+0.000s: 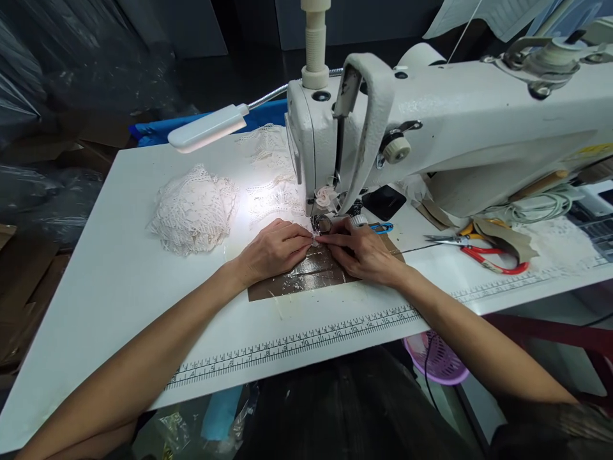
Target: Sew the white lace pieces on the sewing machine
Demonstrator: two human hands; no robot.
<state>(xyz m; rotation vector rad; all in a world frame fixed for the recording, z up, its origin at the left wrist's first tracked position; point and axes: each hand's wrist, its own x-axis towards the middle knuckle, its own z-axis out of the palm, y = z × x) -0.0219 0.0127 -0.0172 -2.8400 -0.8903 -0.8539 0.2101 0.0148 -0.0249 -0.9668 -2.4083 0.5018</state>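
Note:
A white sewing machine [431, 108] stands over the white table [119, 255]. Just in front of its needle, my left hand [278, 248] and my right hand [361, 250] meet with their fingertips on a small piece of white lace [315, 237]. Fingers of both hands are closed on it, over a brown shiny plate [301, 276]. More lace [275, 195] lies behind my left hand, reaching toward the machine. A bunched pile of lace [195, 209] rests to the left. The needle tip is hidden near my fingers.
A lamp [208, 129] hangs at the left of the machine head. Red-handled scissors [495, 259], a black object [384, 202] and coiled cable [546, 206] lie to the right. A ruler strip [306, 344] follows the front edge, with a purple basket [438, 361] below.

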